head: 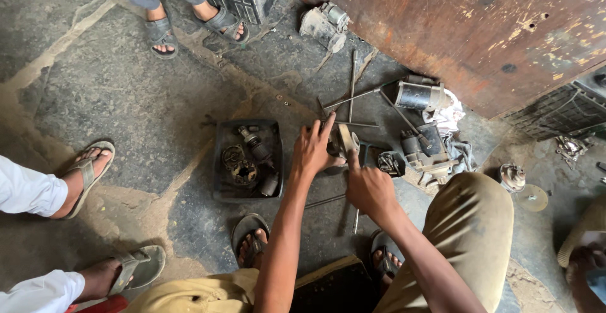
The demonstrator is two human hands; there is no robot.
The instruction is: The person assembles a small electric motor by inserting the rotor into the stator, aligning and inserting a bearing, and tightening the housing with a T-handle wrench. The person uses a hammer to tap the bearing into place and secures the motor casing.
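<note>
I squat on a stone floor and reach down with both arms. My left hand (312,149) grips a round metal motor part (346,141) that stands on the floor, fingers wrapped over its top. My right hand (369,188) sits just right of that part, its index finger pressed against the side. A black plastic tray (221,183) with an armature, a gear and other greasy parts lies directly left of my left hand.
Two starter motors (420,95) (324,24), long metal rods (352,86), a rag (449,118) and a dismantled housing (424,152) lie behind and right. Other people's sandalled feet stand at the left (88,171) and top (161,35). A rusty metal panel (473,29) rises at the upper right.
</note>
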